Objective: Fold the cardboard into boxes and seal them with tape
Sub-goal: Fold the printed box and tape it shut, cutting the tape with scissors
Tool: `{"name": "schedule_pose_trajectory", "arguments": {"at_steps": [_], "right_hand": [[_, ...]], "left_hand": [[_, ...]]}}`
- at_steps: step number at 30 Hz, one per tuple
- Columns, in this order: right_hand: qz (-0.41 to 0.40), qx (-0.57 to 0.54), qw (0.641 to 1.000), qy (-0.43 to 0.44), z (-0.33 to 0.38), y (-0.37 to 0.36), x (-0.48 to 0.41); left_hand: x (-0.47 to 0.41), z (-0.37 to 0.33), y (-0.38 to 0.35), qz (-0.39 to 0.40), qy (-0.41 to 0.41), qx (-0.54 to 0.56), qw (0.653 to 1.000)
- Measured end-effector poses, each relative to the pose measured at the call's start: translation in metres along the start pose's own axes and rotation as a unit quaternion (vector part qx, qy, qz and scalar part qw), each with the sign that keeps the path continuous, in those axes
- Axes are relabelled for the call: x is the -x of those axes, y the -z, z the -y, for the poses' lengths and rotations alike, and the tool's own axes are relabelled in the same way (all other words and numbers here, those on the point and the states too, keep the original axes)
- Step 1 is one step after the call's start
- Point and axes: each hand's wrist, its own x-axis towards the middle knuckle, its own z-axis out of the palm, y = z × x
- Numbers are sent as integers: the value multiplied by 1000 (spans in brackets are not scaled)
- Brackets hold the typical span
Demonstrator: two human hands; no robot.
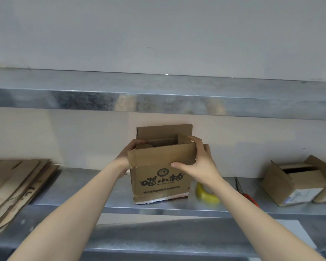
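Note:
A brown cardboard box [159, 182] with dark printed characters stands upright on the metal shelf [68, 193], its top flaps up and its top open. My left hand [129, 150] grips the box's upper left edge, fingers curled over the left flap. My right hand [199, 161] grips the upper right corner, fingers over the right flap and thumb pressing the front flap. A yellow roll of tape [205, 194] lies on the shelf just right of the box, partly behind my right wrist.
A stack of flat cardboard [15, 187] lies at the left end of the shelf. Red-handled scissors [243, 191] lie right of the tape. Two folded boxes [297, 183] stand at the far right. Another metal shelf [158, 95] runs overhead.

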Motion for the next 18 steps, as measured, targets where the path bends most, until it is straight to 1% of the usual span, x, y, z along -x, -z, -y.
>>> {"name": "schedule_pose_trajectory", "arguments": {"at_steps": [3, 6, 10, 15, 18], "right_hand": [[12, -45, 999, -5, -6, -4, -1], [21, -80, 996, -33, -18, -14, 2], [24, -45, 997, -57, -22, -22, 6], [29, -27, 998, -47, -18, -21, 8], [31, 1, 999, -32, -16, -19, 8]], "left_hand": [[0, 4, 5, 16, 2, -14, 1000], [3, 8, 2, 14, 18, -7, 1000], [8, 2, -8, -14, 26, 9, 1000], [7, 2, -14, -42, 33, 35, 998], [6, 6, -15, -36, 40, 35, 998]]}}
